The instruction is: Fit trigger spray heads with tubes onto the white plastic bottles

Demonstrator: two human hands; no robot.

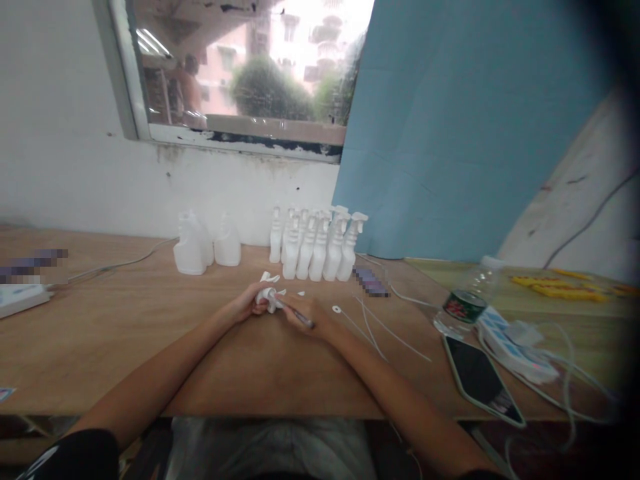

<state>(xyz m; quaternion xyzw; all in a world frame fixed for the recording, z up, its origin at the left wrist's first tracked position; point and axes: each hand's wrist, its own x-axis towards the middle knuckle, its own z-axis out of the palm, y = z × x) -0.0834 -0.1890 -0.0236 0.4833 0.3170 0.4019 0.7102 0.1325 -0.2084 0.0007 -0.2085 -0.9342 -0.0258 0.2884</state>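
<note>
Over the middle of the table (240,367), my left hand (247,302) is closed around a white spray trigger head (271,298). My right hand (313,312) grips a slim grey pen-like tool (302,319), its tip pointing at the trigger head; its exact kind is too small to tell. A small white piece (301,293) lies just beyond my right hand. To the right are a white washer-like disc (337,309) and several thin white tubes (370,323). Behind my hands stand several white spray bottles (317,257) with trigger heads fitted.
White bottles without trigger heads (191,253) stand at the back left. On the right are a clear drink bottle (463,303), a phone (483,380), a power strip (520,347) with cables and yellow objects (565,288). Another power strip (23,298) lies far left.
</note>
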